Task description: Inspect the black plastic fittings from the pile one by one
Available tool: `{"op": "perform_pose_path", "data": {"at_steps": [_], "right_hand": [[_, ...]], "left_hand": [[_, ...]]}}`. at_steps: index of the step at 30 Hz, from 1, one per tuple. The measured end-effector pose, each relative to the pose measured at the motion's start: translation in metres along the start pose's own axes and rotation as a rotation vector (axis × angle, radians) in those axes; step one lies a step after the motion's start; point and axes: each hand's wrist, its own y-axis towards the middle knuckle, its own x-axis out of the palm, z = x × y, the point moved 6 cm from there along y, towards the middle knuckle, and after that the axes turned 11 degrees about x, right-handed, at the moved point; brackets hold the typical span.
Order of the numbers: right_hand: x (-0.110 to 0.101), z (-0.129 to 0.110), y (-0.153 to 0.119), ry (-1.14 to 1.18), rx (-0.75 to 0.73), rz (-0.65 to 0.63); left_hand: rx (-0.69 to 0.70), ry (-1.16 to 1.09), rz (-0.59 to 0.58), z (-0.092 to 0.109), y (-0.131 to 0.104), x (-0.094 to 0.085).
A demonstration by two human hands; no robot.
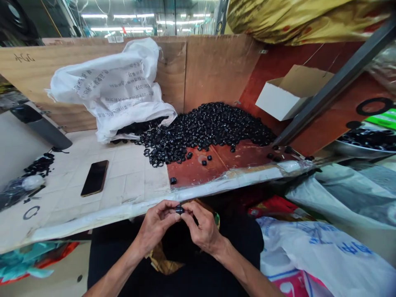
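Bench point(122, 181): pale sheeting on its left part, red-brown board on its right, with a whitish taped strip along the front edge.
Backdrop: a plywood panel point(216, 66) stands along the rear; strip lights point(133, 16) glow beyond it.
Sack: a white printed sack point(108, 84) leans on the panel, its mouth down at the black parts.
Heap: many small black ring-shaped parts point(229, 123) are piled against the rear, a few scattered toward the front edge.
Held piece: one small black part point(179, 209) is between the two hands, above the lap and just in front of the bench edge.
Left hand point(156, 225): thumb and fingers together, its grip clamped on the piece from the left.
Right hand point(204, 231): its grip pinches the same piece from the right.
Phone: a dark smartphone point(94, 178) lies on the pale sheeting, left of the heap.
Carton: an open white box point(281, 99) sits beside a slanting metal bar point(335, 80).
Right side: white plastic bags point(321, 251) are bunched below bench height.
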Motion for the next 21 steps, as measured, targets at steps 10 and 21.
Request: {"op": "perform_pose_path", "data": {"at_steps": [10, 21], "right_hand": [[0.007, 0.042, -0.023, 0.068, 0.186, -0.007], [0.031, 0.085, -0.037, 0.406, 0.645, -0.102]], "left_hand": [[-0.097, 0.007, 0.027, -0.045, -0.013, 0.002], [0.157, 0.318, -0.065, -0.074, -0.019, -0.006]]}}
